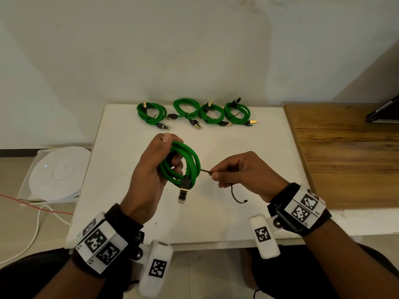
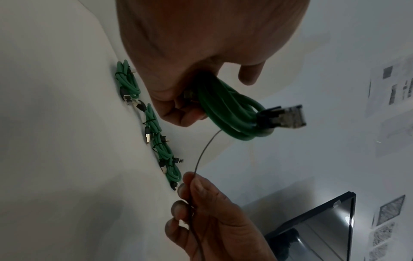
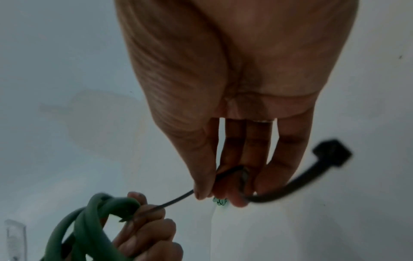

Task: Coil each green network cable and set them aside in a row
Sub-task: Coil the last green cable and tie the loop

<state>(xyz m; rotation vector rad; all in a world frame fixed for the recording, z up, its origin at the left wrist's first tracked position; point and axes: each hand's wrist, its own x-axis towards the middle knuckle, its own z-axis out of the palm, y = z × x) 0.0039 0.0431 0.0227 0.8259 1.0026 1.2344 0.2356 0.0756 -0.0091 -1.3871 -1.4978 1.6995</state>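
Note:
My left hand point(image 1: 158, 167) grips a coiled green network cable point(image 1: 191, 161) above the white table point(image 1: 248, 147); its plug point(image 1: 183, 194) hangs down from the coil. My right hand point(image 1: 233, 171) pinches a thin black cable tie point(image 1: 234, 194) whose tip reaches the coil's right side. In the left wrist view the coil point(image 2: 228, 113) sticks out of my fist and the tie point(image 2: 205, 150) runs down to my right fingers point(image 2: 196, 190). In the right wrist view the tie's head point(image 3: 332, 152) swings free. Several tied green coils point(image 1: 192, 113) lie in a row at the table's far edge.
A wooden desk point(image 1: 345, 152) adjoins the table on the right, with a dark device point(image 1: 384, 111) at its far end. A round white device point(image 1: 58, 173) in a box sits on the floor to the left, beside red and white wires point(image 1: 38, 212).

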